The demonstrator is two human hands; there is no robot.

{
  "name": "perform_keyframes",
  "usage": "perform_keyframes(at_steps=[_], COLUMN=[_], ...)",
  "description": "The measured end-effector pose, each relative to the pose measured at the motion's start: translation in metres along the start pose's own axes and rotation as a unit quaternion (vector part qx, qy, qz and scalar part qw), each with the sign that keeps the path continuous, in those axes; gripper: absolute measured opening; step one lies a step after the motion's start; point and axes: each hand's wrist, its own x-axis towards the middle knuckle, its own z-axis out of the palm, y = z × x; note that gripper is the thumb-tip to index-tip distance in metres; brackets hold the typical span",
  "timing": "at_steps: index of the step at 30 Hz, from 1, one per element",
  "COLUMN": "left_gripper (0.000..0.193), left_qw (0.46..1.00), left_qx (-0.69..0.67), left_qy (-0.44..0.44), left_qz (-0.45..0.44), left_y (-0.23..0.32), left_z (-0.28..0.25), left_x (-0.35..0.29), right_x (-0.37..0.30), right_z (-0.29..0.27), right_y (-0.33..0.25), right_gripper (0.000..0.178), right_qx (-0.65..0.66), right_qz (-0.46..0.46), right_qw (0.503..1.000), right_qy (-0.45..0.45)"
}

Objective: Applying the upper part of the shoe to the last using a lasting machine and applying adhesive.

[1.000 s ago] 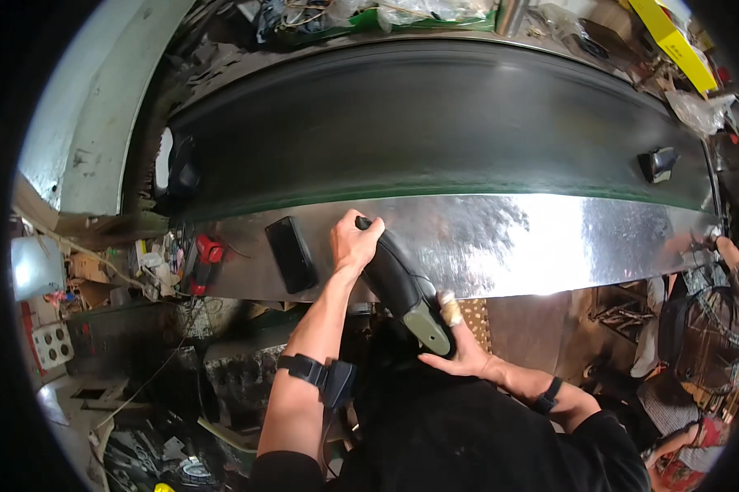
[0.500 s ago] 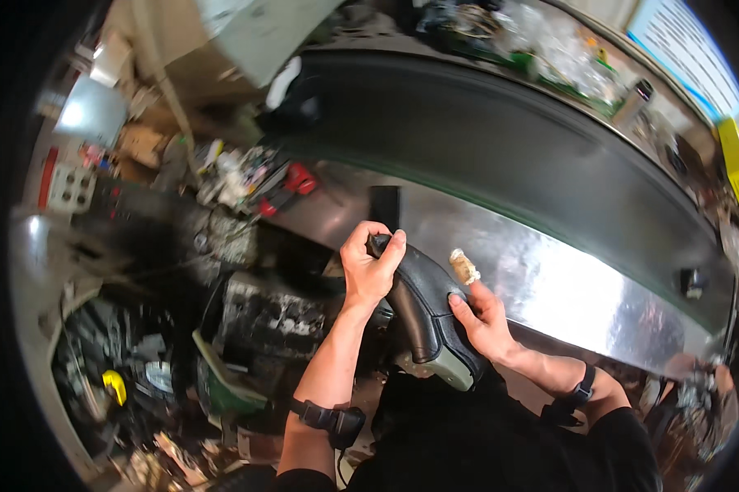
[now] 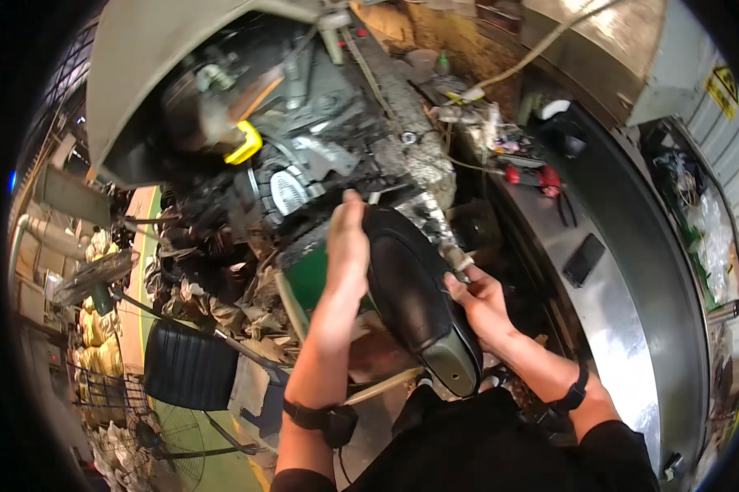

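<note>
A black shoe (image 3: 406, 275) is stretched over a grey-green shoe last (image 3: 453, 363), whose rounded end points toward me. My left hand (image 3: 348, 250) is pressed along the shoe's left side near its far end; its other fingers are mostly hidden. On the opposite side, my right hand (image 3: 484, 305) grips the shoe's edge with the thumb on top. A pale wrapping (image 3: 458, 257) covers a fingertip of that hand. Black straps circle both my forearms.
A sooty machine (image 3: 328, 148) with a yellow-handled tool (image 3: 245, 143) stands ahead on the left. To the right runs a dark conveyor belt (image 3: 632, 205) beside a metal ledge carrying a black phone (image 3: 584, 260) and a red tool (image 3: 535, 177). A black chair (image 3: 191, 363) and fan (image 3: 168, 443) are at lower left.
My view has swung left, away from the conveyor toward the machine. The shoe has turned over somewhat in my hands, and my left hand has shifted from its far tip to its left side.
</note>
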Motion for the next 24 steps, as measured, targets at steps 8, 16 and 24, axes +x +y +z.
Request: perform_keyframes(at_steps=[8, 16, 24], left_gripper=[0.039, 0.027, 0.018], left_qw=[0.962, 0.945, 0.927], left_qx=[-0.258, -0.297, -0.309], left_qy=[0.045, 0.046, 0.048], left_qz=[-0.074, -0.13, -0.208], left_y=[-0.019, -0.035, -0.035], left_z=[-0.146, -0.173, -0.181], left_x=[-0.009, 0.033, 0.082], right_x=[0.08, 0.145, 0.193], right_z=[0.142, 0.193, 0.202], right_y=[0.038, 0.052, 0.061], right_gripper=[0.038, 0.039, 0.04], right_qx=[0.088, 0.113, 0.083], right_qz=[0.061, 0.105, 0.106], right_qw=[0.992, 0.986, 0.99], right_qy=[-0.07, -0.065, -0.036])
